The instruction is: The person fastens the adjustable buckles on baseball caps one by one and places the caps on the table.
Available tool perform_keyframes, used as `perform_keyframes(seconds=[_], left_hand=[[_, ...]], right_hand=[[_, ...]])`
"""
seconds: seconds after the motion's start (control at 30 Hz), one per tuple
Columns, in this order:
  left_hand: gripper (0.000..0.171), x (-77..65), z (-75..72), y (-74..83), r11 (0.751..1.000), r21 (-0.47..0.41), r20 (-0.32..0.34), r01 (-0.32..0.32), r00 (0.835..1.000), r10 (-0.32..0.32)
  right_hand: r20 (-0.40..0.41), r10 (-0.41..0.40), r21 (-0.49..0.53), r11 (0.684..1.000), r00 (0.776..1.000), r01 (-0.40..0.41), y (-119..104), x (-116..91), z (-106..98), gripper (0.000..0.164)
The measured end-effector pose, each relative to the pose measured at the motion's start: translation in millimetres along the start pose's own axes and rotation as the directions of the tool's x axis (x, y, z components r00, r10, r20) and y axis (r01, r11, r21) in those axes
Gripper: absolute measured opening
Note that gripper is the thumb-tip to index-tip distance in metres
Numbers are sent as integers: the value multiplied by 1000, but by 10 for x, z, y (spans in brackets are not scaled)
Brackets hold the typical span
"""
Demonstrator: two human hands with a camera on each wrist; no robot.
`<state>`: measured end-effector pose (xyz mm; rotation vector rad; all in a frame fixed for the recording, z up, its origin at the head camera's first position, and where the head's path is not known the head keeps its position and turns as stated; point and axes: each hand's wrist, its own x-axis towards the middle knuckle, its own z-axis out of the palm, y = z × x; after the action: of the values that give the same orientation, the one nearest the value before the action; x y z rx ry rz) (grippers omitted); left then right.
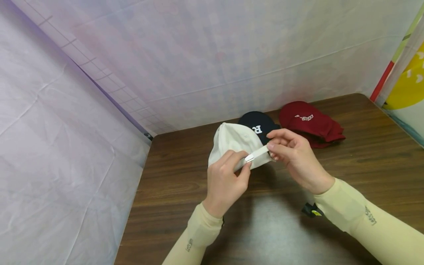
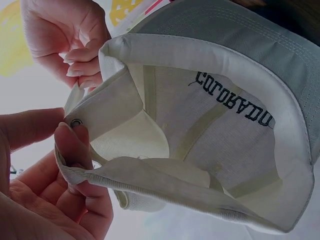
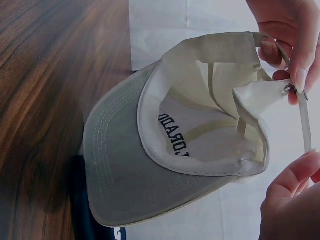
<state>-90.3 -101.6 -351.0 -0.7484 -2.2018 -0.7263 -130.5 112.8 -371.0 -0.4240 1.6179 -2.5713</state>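
Observation:
A white baseball cap (image 1: pixel 232 138) is held up off the table by both hands, its back strap toward the person. Dark stitched letters reading COLORADO (image 2: pixel 232 100) show inside the crown. My left hand (image 1: pixel 226 180) pinches the strap at its metal buckle (image 1: pixel 249 158). With thumb and fingers my right hand (image 1: pixel 296 158) pinches the free end of the white strap (image 1: pixel 260 151), which is stretched between the hands. In the right wrist view the strap (image 3: pixel 304 122) runs from the buckle down to the right hand's fingertips.
Behind the white cap lies a black cap (image 1: pixel 255 119) with a white letter R. A dark red cap (image 1: pixel 311 123) rests to its right on the brown wooden table (image 1: pixel 165 176). Pale cloth (image 1: pixel 198 55) hangs along the back and left edges.

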Motion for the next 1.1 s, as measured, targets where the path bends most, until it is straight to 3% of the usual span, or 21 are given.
perform_keyframes(seconds=[1.1], left_hand=[[13, -19, -64, -60, 1000, 9, 10, -30, 1000, 30]], right_hand=[[-2, -8, 27, 1000, 1000, 9, -30, -5, -8, 28]])
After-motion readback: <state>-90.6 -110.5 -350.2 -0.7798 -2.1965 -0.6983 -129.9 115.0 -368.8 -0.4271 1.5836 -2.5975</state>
